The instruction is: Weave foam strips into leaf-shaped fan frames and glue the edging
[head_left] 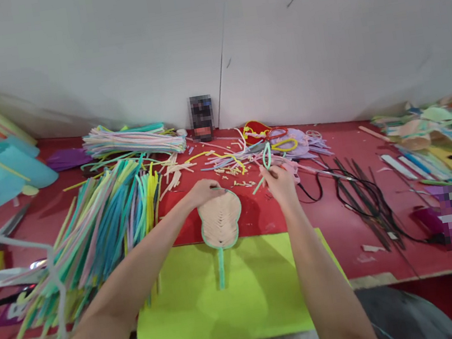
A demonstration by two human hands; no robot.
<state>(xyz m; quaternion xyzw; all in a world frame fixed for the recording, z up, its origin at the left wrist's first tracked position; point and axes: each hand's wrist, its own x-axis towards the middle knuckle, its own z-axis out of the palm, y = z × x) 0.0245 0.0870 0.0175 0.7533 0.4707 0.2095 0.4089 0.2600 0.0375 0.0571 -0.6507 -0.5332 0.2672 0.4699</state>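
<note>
A cream leaf-shaped piece with mint-green edging and a mint-green stem lies above a lime-green sheet, its stem reaching over the sheet. My left hand is closed at the top left edge of the leaf piece, fingertips partly hidden. To the right, my right hand pinches a mint-green chenille stem bent into a loop, its tail sticking out to the lower left. Cream and yellow offcuts are scattered between my hands.
Bundled chenille stems in many colours fill the left side, near scissors. Behind lie pale stems and a blurred dark device against the grey wall. Dark thin rods and a black cable are at right.
</note>
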